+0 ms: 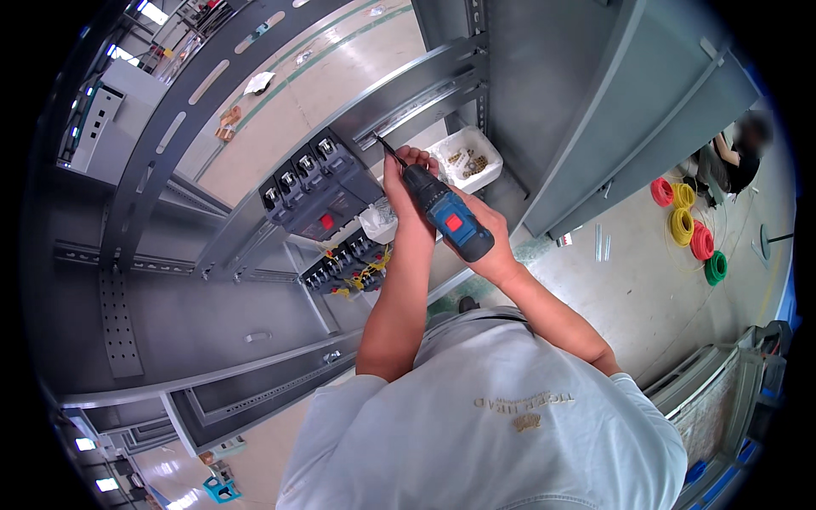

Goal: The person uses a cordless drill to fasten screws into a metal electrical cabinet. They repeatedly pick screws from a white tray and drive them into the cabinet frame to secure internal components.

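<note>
Right hand [493, 223] closed round blue drill [444, 210], left fingers [416, 155] curled, hold unclear; lettered shirt [493, 433]

Close, head-worn fisheye view, downward onto both hands [399, 189] [498, 243]

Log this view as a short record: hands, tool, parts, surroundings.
Left hand: fingers curled beside the front of the drill; contact unclear
Right hand: wrapped around the drill
Drill: blue and black, red patch; its bit points toward a metal rail; whether they touch is unclear
Bin: white, holding small metal parts
Switch box: dark grey, red button
Floor, right: red, yellow and green coils
Co-worker: low down, near the coils
</note>
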`<state>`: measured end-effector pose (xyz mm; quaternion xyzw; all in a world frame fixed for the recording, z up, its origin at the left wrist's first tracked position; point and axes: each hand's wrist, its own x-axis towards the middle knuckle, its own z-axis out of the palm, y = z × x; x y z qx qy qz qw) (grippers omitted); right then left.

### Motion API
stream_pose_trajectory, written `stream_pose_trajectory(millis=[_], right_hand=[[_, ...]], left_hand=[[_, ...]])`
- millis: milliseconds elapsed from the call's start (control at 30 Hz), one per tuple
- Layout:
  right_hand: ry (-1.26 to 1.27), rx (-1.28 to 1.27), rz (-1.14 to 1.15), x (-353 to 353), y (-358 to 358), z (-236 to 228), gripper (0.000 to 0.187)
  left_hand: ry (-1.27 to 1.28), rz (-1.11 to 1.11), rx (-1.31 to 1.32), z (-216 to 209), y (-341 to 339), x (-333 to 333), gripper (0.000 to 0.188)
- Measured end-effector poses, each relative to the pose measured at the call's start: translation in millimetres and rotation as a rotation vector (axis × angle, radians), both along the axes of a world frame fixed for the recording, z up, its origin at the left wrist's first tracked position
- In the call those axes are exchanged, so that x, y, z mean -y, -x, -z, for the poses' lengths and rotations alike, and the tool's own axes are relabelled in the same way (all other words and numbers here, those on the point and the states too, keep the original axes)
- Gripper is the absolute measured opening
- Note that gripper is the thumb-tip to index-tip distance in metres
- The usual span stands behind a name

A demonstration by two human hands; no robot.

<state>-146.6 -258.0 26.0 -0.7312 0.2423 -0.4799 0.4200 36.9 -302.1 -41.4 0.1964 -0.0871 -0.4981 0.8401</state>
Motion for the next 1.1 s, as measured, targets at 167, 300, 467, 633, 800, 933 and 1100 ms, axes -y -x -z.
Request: stream_pose_trajectory(millis=[167, 300, 467, 633, 800, 933, 1100], right_hand=[[0.012, -0.138, 0.047, 0, 8, -4, 0.059], [0.082, -0.122, 0.076, 0, 6, -4, 0.064], [0.037, -0.098, 0.052, -1, 4, -3, 0.061], [0.064, -0.114, 0.057, -1, 5, -2, 0.062], [0.079, -0.124, 0.079, -3, 3, -5, 0.062], [0.086, -0.123, 0.054, 0, 5, -3, 0.062], [0.043, -0.172, 0.033, 1, 11, -4, 0.063]], left_hand=[[0.143, -0.038, -0.231, -56, 16, 7, 0.025], [0.279, -0.008, -0.380, -53, 8, 12, 0.024], [0.330, 0.026, -0.393, -50, 4, 16, 0.022], [0.357, 0.080, -0.420, -46, -2, 18, 0.022], [0.364, 0.046, -0.428, -49, 1, 19, 0.022], [0.385, 0.053, -0.405, -49, 0, 19, 0.021], [0.360, 0.029, -0.390, -50, 2, 20, 0.020]])
